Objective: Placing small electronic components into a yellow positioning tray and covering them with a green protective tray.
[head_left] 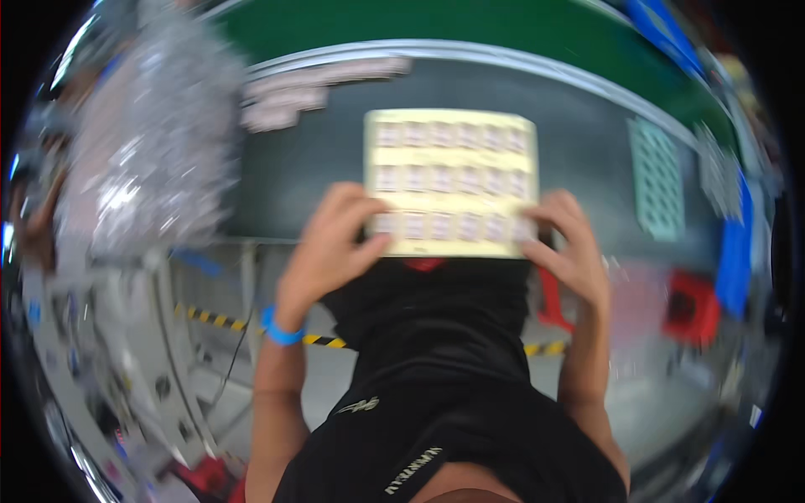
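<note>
Holding a pale yellow tray (pixel 457 201) level in front of the body, across the near edge of the dark tabletop (pixel 579 151). Cannot tell from this angle about contact beneath: perhaps resting on the tabletop, perhaps slightly lifted. Showing on the tray, three rows of small pinkish pieces (pixel 442 178), six to a row, with no obvious gap. Judging by such even rows, seemingly full or close to it; too blurred, though, to rule out a missing or crooked piece. Remaining beyond the tray, toward the upper left and well apart from it: pale pink strips (pixel 289 96) in an uneven group, touched by neither hand. Lying far to the right, also untouched: a turquoise tray (pixel 658 180) with dark openings. Sitting at the far left: a large bundle in clear bubble wrap (pixel 163 142).

Pinching with the left hand (pixel 331 239) at the tray's left edge, near its lower corner, thumb nearest the body and fingers just above. Pinching likewise with the right hand (pixel 572 243) at the right edge, at about the same height. Closed in each grip to roughly the edge's thickness, neither spread wide nor empty. Hidden under the tray: any supporting fingertips.
</note>
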The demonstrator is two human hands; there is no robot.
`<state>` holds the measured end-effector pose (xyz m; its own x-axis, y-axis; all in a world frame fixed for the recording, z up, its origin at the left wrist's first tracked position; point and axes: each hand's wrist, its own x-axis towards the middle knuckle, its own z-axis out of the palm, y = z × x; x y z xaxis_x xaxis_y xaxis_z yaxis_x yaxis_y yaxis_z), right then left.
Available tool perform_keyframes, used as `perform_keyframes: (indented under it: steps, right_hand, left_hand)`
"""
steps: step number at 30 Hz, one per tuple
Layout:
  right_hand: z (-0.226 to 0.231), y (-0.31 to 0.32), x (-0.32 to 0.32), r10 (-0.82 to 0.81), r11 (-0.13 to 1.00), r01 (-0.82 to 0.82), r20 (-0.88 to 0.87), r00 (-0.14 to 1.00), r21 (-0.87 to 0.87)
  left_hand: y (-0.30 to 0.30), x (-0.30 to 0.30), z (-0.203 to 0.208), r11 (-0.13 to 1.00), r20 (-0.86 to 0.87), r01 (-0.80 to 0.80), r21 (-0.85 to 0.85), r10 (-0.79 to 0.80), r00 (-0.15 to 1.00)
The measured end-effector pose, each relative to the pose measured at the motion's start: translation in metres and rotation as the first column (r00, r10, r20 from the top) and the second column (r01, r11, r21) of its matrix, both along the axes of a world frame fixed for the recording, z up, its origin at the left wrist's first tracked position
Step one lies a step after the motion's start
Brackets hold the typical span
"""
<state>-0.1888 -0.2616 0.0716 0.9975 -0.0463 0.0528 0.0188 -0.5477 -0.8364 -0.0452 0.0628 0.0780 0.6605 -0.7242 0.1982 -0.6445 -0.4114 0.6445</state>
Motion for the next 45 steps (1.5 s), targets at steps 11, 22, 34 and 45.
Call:
perform_keyframes:
  steps: [11,22,34,45]
  right_hand:
    - [-0.016,-0.01,-0.039,-0.204,0.972,0.214,-0.112,0.973,0.094]
    - [-0.007,-0.036,-0.042,-0.369,0.865,0.392,-0.132,0.92,0.314]
    - [-0.058,-0.116,-0.106,-0.683,0.276,0.726,0.403,0.609,-0.629]
    - [-0.101,-0.102,-0.192,-0.974,0.03,0.996,0.228,0.012,0.078]
  left_hand:
    - [-0.028,-0.002,-0.023,0.958,-0.077,0.113,-0.264,-0.137,0.988]
    - [-0.013,0.0,-0.027,0.988,-0.099,-0.013,-0.157,-0.003,0.995]
    - [-0.009,0.004,-0.042,0.972,-0.072,-0.01,-0.235,-0.007,0.997]
    - [-0.013,0.01,-0.05,0.895,-0.165,0.018,-0.446,-0.102,0.981]
